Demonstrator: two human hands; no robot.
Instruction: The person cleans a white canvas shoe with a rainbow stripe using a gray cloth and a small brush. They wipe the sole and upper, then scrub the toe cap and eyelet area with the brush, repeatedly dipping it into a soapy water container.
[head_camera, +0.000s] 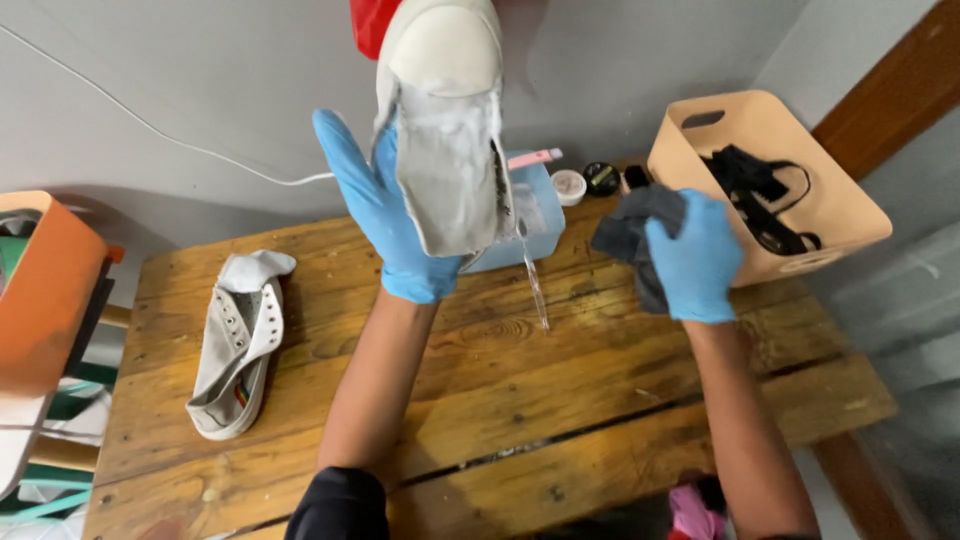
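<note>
— What is the surface looking like?
— A worn wooden plank surface is standing against a grey wall, with a white cable trailing along that wall and an orange bin sitting at the left edge.
— How many shoes?
— Two white canvas sneakers. One sneaker is lying flat on the left of the surface; the other, the raised sneaker, is being held up, toe pointing upward.
— And the hands?
— Two, both in blue gloves. The left hand is gripping the raised sneaker from behind, fingers spread. The right hand is clutching one dark grey cloth.
— Anything else?
— One pale blue tub, two small round tins, and one beige basket holding black straps.
</note>
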